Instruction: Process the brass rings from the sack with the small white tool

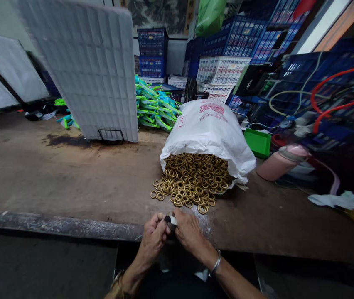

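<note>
At the table's front edge, below the spilled rings, my two hands are close together. My left hand (156, 233) has its fingers closed on one end of a small black and white piece (171, 220). The white end of that piece is in the closed fingers of my right hand (188, 230). Just beyond my hands, many brass-coloured rings (195, 178) spill from the mouth of a white sack (206, 131) lying on its side. My right wrist has a silver bangle.
A tall pale ribbed panel (92, 70) stands on the wooden table (55, 178). Behind it lie green and turquoise pieces (156, 106). To the right are a green tray (257, 142), a pink bottle (281, 163) and red hoses. Blue and white crates (223, 69) are stacked behind.
</note>
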Demonstrator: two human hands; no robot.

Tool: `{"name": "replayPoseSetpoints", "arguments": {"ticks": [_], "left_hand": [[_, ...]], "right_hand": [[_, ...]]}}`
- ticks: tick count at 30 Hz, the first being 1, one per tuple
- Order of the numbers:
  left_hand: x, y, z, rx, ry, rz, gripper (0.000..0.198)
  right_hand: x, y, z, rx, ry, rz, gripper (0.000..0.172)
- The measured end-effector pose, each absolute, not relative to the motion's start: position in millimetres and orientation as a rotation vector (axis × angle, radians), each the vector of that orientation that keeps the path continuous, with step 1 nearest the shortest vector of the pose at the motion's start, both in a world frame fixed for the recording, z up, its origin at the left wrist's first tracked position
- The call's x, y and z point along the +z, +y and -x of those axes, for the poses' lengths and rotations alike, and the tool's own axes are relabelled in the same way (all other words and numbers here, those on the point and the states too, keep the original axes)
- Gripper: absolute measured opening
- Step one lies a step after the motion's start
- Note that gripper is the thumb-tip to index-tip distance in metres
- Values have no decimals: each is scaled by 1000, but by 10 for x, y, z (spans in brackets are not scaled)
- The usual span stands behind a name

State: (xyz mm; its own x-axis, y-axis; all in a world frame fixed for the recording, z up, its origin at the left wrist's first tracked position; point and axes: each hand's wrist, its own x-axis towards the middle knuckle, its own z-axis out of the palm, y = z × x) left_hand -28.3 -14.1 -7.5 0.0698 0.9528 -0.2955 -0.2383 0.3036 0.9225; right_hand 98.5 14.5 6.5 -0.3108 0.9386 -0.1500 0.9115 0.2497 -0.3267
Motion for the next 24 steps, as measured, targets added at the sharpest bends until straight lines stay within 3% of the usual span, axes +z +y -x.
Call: {"name": "replayPoseSetpoints", "arguments": {"ticks": [10,24], "left_hand": [[77,-320,447,1070,922,-522,24],[-112,-259,688,1181,697,-141,19]], "right_hand": [[-36,413,-854,388,-2365,1854,24],[-146,583,-435,203,-2481,1863,20]]}}
